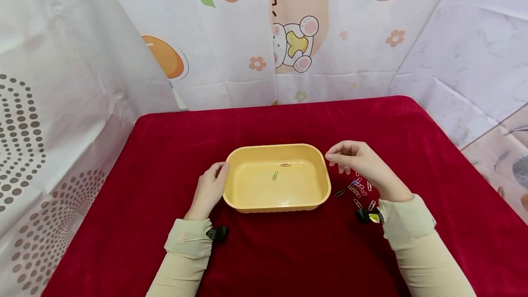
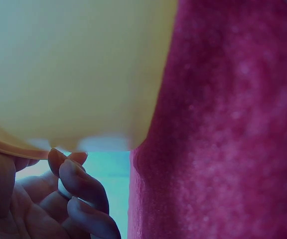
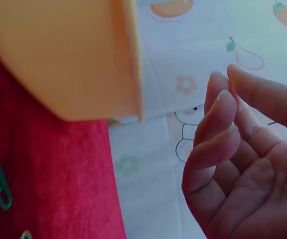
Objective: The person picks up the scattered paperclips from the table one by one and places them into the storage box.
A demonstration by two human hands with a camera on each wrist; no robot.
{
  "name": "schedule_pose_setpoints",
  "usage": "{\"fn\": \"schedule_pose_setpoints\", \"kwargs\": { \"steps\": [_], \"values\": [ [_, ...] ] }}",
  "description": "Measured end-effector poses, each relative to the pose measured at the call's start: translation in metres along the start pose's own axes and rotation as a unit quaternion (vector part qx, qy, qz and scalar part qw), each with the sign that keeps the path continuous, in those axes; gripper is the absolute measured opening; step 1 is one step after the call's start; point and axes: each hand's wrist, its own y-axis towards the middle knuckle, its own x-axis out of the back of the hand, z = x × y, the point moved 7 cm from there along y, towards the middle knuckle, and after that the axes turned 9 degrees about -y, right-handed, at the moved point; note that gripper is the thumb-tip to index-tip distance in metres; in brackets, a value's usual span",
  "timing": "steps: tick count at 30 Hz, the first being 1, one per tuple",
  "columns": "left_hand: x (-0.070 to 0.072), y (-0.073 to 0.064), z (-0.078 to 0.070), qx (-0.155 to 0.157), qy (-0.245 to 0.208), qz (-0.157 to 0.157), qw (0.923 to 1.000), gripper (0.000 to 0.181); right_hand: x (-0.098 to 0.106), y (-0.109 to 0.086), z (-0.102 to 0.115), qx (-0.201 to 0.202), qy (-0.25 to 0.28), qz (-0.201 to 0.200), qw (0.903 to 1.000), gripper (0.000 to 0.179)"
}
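A shallow yellow plastic basin (image 1: 255, 196) stands on red cloth, with a white paper clip (image 1: 266, 175), a green paper clip (image 1: 275, 176) and a red paper clip (image 1: 285, 165) inside it. My left hand (image 1: 209, 190) grips the basin's left rim, thumb on top and curled fingers (image 2: 83, 181) below. Just outside the right rim, above the cloth, hovers my right hand (image 1: 358, 162). Its thumb and index tips come close together in the right wrist view, and no clip shows between them. Below that hand lies a loose pile of coloured paper clips (image 1: 358, 188).
Beside the pile, a dark green paper clip (image 1: 340, 193) lies close to the basin's right side. The red cloth (image 1: 185, 136) covers the table up to its back edge. Printed white curtains (image 1: 231, 54) hang behind it and at both sides.
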Motion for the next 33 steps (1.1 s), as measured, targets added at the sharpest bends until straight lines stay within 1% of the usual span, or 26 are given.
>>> {"fn": "schedule_pose_setpoints", "kwargs": {
  "steps": [5, 10, 17, 21, 26, 33],
  "values": [
    [0.0, 0.0, 0.0, 0.0, 0.002, -0.002, 1.0, 0.053, 0.001, -0.006, -0.011, -0.013, -0.006, 0.011, 0.9998, 0.027],
    [0.0, 0.0, 0.0, 0.004, -0.001, 0.0, 1.0, 0.052, -0.001, -0.011, -0.021, -0.015, -0.013, 0.028, 0.9994, 0.028],
    [0.0, 0.0, 0.0, 0.006, -0.002, 0.001, 1.0, 0.05, -0.006, -0.014, -0.039, -0.03, -0.018, 0.048, 0.9982, 0.029],
    [0.0, 0.0, 0.0, 0.009, -0.003, 0.001, 1.0, 0.05, -0.008, -0.015, -0.044, -0.026, -0.033, 0.065, 0.997, 0.029],
    [0.0, 0.0, 0.0, 0.009, -0.003, 0.0, 1.0, 0.049, -0.01, -0.014, -0.05, -0.015, -0.062, 0.08, 0.9948, 0.024],
    [0.001, 0.0, 0.0, 0.009, -0.002, -0.001, 1.0, 0.049, -0.012, -0.012, -0.054, -0.021, -0.108, 0.086, 0.9902, 0.021]
  ]
}}
